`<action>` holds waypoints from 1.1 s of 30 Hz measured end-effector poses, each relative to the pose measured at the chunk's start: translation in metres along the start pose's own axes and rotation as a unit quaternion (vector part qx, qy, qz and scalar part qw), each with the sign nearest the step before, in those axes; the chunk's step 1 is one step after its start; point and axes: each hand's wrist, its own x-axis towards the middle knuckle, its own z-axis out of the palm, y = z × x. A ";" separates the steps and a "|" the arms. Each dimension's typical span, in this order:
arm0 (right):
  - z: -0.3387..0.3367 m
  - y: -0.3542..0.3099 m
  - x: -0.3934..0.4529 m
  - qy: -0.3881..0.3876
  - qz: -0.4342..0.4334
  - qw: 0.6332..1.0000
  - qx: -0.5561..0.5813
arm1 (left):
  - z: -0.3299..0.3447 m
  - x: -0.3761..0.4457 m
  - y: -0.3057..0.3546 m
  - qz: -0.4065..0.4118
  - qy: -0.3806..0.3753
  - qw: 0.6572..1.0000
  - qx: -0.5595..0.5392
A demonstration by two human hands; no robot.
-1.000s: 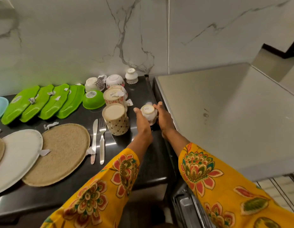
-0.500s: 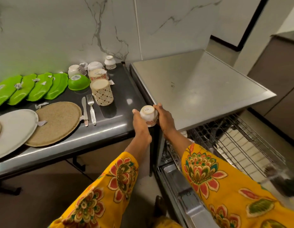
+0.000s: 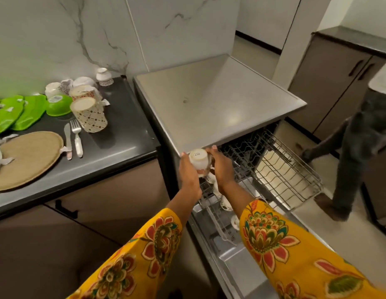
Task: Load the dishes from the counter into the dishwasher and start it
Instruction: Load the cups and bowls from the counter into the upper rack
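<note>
Gripping an upturned cup [image 3: 198, 161] between both hands' curled fingers [image 3: 215, 153] above the dishwasher rack [image 3: 285, 169]

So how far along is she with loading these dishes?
Early on. The dishwasher door is down, its rack pulled out, and a few pieces already sit in it. Both hands, left and right, hold an upside-down cup over it. Left on the counter: patterned cups, green plates, green bowl, knife and fork. Then starting it.
</note>
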 end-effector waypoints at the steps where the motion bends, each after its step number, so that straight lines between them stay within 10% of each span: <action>1: -0.011 0.004 0.001 0.000 0.008 1.000 0.010 | 0.007 -0.001 -0.010 -0.007 0.000 1.000 0.004; 14: -0.118 0.065 0.044 -0.040 0.105 0.993 0.048 | 0.077 0.002 -0.100 -0.055 0.028 0.997 0.049; 33: -0.062 0.105 0.207 -0.166 0.088 0.981 -0.041 | 0.083 0.182 -0.112 -0.007 0.034 0.989 0.146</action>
